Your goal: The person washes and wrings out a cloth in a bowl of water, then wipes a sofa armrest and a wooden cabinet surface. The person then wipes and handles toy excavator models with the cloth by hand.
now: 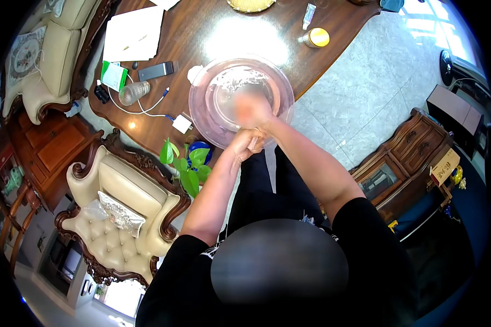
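Note:
A clear plastic basin (200, 103) with a pinkish tint stands at the table's near edge, with foamy white patches and liquid inside. My right hand (252, 110) is over the basin's inside; a blur covers it, so its fingers cannot be made out. Just below, by the near rim, my left hand (247, 143) is closed, its fingers curled close to my right wrist. Whether it grips the wrist, the rim or something small is hidden. A thin band circles my left wrist.
On the wooden table (185, 32) lie white papers (133, 34), a glass tumbler (134, 93), a white charger (181, 124) with cable, a yellow-lidded jar (318, 37) and a tube (309, 16). A leafy plant (190, 180) and a cream armchair (120, 201) stand left of me.

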The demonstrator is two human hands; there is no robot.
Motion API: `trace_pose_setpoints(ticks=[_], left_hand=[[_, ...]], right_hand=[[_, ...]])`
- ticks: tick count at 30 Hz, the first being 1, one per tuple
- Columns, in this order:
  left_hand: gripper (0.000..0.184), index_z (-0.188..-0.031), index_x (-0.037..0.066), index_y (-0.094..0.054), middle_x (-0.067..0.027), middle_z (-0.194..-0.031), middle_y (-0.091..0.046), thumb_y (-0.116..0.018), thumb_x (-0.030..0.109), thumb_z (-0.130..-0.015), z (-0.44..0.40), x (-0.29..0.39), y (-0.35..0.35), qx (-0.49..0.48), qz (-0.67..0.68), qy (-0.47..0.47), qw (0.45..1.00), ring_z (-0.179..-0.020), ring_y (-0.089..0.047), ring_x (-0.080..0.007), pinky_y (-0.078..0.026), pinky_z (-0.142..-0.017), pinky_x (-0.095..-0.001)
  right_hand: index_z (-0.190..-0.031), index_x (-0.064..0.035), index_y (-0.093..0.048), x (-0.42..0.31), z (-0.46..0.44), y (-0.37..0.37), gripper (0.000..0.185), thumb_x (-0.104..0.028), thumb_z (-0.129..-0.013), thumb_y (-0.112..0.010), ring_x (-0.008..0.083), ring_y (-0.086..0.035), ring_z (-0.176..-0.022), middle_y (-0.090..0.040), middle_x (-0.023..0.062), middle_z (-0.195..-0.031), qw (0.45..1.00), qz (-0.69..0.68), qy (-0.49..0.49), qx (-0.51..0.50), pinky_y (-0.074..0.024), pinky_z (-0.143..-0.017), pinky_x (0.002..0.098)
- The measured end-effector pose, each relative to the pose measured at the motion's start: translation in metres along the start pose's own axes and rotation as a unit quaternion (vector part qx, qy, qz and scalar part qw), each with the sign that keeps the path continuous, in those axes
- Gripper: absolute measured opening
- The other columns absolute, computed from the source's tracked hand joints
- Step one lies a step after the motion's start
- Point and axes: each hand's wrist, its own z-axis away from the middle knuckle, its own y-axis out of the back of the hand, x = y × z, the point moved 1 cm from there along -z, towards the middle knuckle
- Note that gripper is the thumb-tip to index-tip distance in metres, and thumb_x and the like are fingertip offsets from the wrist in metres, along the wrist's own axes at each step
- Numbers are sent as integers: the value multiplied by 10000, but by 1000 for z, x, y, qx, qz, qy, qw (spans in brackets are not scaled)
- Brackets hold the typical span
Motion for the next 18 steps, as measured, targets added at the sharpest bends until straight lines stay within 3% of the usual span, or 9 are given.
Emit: trace_pose_setpoints(ticks=[4, 6, 7, 9, 10, 12, 15, 16, 18], left_hand=[[192, -1012, 40, -579, -51, -747, -590, -619, -17, -833, -8, -4, 7, -90, 11, -55, 994, -553, -560, -144, -392, -442, -277], [277, -1070, 0, -649, -84, -912, -693, -694, 85, -811, -1, 2, -8, 134, -128, -196, 963, -759, -677, -176, -523, -653, -305], [394, -1173, -36, -629, -112, -1066, -707, -708, 105, -814, -3, 1, 5, 197, -182, -165, 949, -941, -683, -191, -535, -809, -332], [417, -1204, -27, -608, -115, -1090, -698, -714, 112, -825, -3, 0, 11, 211, -152, -238, 936, -935, -684, -192, -538, -806, -337], [418, -1211, -19, -605, -125, -1091, -698, -714, 120, -833, 6, 1, 6, 212, -171, -267, 925, -943, -687, -197, -537, -813, -342], [392, -1261, -12, -584, -105, -1141, -680, -691, 75, -893, 11, -3, 17, 261, -336, -337, 840, -945, -660, -182, -532, -821, -327], [421, -1258, -11, -589, -82, -1098, -692, -744, 100, -883, 38, -14, -3, 305, -384, -249, 835, -940, -652, -163, -531, -807, -328], [424, -1256, -5, -593, -75, -1085, -695, -755, 100, -878, 53, -16, -21, 316, -393, -198, 841, -940, -652, -162, -529, -806, -329], [409, -1246, 10, -605, -76, -1111, -691, -759, 87, -875, 63, -34, -36, 239, -378, -145, 883, -968, -647, -157, -522, -836, -326]], right_hand=[[-997, -45, -647, 3, -2, 2, 250, -293, -966, -656, 122, -613, -763, -635, 44, -863, 997, 71, -8, -28, -510, -661, 314], [-1017, -41, -655, 14, -2, 6, 260, -296, -963, -646, 210, -664, -827, -671, 104, -911, 986, -118, 25, -112, -537, -754, 352], [-1017, -41, -655, 2, 0, 6, 260, -296, -963, -646, 210, -664, -827, -671, 104, -911, 986, -119, 41, -112, -537, -754, 352], [-1179, -7, -631, -8, 25, 6, 399, -320, -932, -618, 363, -640, -1058, -658, 201, -1134, 972, 216, 90, 16, -503, -926, 441], [-1179, -7, -631, -6, 36, 6, 399, -320, -932, -618, 363, -640, -1058, -658, 201, -1134, 971, 217, 95, 22, -503, -926, 441], [-1362, -41, -532, -10, 44, 13, 524, -283, -910, -637, 428, -558, -1198, -598, 221, -1264, 956, 279, 78, 50, -453, -1037, 478], [-1431, -69, -478, -34, 67, 34, 595, -257, -895, -657, 456, -481, -1271, -525, 230, -1369, 961, 219, 155, 73, -406, -1092, 493], [-1420, -59, -491, -42, 74, 38, 595, -255, -889, -676, 422, -525, -1262, -564, 226, -1346, 951, 205, 216, 87, -430, -1075, 473], [-1419, -54, -497, -24, 62, 30, 541, -241, -936, -653, 341, -590, -1233, -602, 187, -1341, 974, -66, 208, -65, -478, -1040, 433]])
